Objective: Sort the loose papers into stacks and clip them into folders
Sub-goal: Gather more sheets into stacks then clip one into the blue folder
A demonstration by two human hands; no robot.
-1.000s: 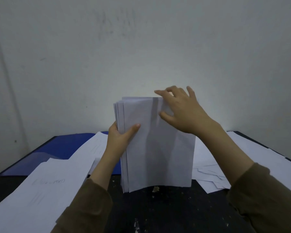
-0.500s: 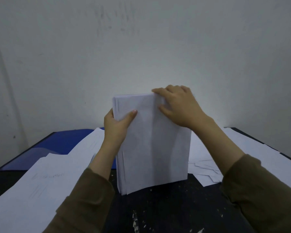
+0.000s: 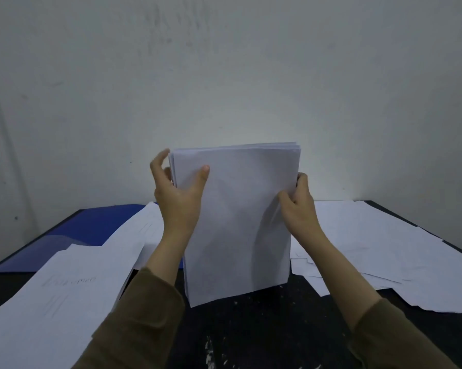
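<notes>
While the stack of papers (image 3: 237, 222) stands on its bottom edge on the black table (image 3: 264, 328), the left hand (image 3: 177, 198) and right hand (image 3: 299, 206) pinch its sides, because thin, floppy, slippery sheets probably slide apart.

Dim, bluish light with a brighter patch on the wall (image 3: 251, 123), perhaps slightly soft at the edges

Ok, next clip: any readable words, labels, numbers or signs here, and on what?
Nothing can be read.
Left sheet: a faint printed heading and a few short lines below it, too blurred to read.
Held stack: front sheet looks blank.
Right sheets: no legible print.
Blue folder: no label visible.
</notes>
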